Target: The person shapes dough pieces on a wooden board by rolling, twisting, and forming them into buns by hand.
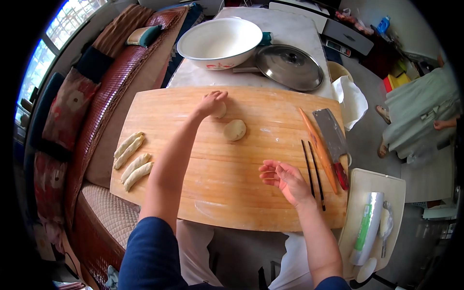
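Observation:
At the far side of a wooden board, my left hand has its fingers curled over a round piece of dough, which it partly covers. A second flattened dough round lies just nearer to me, touched by neither hand. My right hand hovers over the board's right half, palm turned inward, fingers loosely bent and apart, holding nothing. Black chopsticks lie beside it, then a tapered rolling pin and a cleaver with a red handle. Several long dough rolls rest at the board's left.
Behind the board stand a large white enamel basin and a pan lid. A side stand at right holds a roll of plastic wrap. A person in a pale dress is at far right. A sofa runs along the left.

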Tool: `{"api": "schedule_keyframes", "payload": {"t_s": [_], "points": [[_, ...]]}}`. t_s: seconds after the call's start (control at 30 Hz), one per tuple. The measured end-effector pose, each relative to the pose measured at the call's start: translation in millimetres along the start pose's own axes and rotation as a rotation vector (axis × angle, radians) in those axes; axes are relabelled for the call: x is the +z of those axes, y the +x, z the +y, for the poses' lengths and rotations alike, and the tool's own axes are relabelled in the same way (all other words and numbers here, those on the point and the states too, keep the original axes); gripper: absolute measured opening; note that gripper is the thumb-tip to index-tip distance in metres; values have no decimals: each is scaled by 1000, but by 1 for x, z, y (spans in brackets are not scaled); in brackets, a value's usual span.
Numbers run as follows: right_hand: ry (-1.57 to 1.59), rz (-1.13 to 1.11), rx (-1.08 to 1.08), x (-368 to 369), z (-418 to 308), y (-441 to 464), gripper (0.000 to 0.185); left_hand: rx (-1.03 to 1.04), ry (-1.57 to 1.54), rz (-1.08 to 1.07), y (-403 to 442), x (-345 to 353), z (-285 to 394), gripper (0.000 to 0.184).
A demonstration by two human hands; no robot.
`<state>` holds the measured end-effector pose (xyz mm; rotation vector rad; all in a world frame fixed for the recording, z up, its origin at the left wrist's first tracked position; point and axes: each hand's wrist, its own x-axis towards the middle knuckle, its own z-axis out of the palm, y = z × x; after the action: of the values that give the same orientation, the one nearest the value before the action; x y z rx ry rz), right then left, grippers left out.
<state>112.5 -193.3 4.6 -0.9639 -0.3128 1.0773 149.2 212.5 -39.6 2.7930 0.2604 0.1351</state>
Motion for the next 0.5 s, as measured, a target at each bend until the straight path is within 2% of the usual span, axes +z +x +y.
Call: {"api": "schedule_keyframes", "payload": {"t_s": [0.07, 0.13, 0.17, 0.2, 0.27, 0.37, 0.47, 0.5], "points": [[-15, 1, 4, 4, 0, 1, 45, -91, -122, -68, -17, -20, 12, 45], [-7, -3, 13, 2, 5, 0, 44, -166, -129, -32, -30, -17, 19, 56], [-4, -8, 10, 2, 5, 1, 43, -136, -125, 68, -37, -14, 20, 62], [-5, -2, 8, 3, 4, 1, 43, -107, -87, 136, -49, -13, 27, 53], [-5, 9, 1, 4, 3, 2, 42, -104, -46, 273, -68, -5, 42, 48], [0, 6, 8, 2, 7, 4, 42, 52, -70, 342, -81, 6, 46, 42], [-5, -9, 28, 4, 12, 7, 42, 127, -29, 11, -76, -20, 49, 50], [-7, -12, 28, 5, 12, 8, 42, 91, -26, -60, -70, -20, 44, 50]]}}
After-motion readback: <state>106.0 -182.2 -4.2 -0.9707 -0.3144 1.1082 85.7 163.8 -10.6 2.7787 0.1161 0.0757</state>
